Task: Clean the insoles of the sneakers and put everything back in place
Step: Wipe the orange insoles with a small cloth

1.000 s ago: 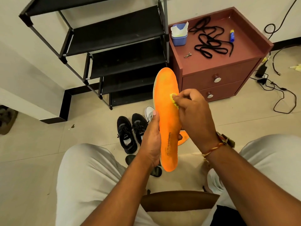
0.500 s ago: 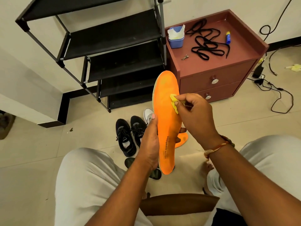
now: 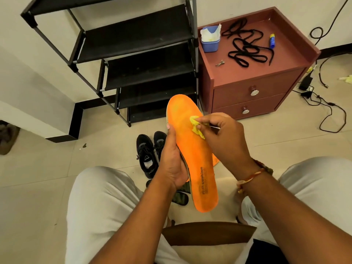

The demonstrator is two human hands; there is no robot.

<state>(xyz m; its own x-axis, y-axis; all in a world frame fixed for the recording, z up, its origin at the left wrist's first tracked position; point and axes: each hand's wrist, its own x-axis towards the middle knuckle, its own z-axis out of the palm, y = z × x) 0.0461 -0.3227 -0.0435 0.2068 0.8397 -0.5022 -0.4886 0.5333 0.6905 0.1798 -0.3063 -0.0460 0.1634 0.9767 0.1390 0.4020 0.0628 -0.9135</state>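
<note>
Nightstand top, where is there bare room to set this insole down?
Nightstand top: a bare strip runs along the front edge, in front of the small metal clip and the black laces. The back is crowded: blue tub in the left corner, laces across the middle, a blue tube at the right.

This is a room in a home, at a corner where shoes are kept. A black tiered shoe rack (image 3: 137,35) stands against the cream wall at upper left. Beside it, at upper right, a maroon two-drawer bedside cabinet (image 3: 228,96) carries loose black laces (image 3: 245,50), a small blue tub (image 3: 210,43) and a little tube (image 3: 272,41). Black sneakers (image 3: 146,157) sit on the beige tiled floor (image 3: 38,178) at centre. Charger cables (image 3: 327,111) trail across the tiles along the right edge.
</note>
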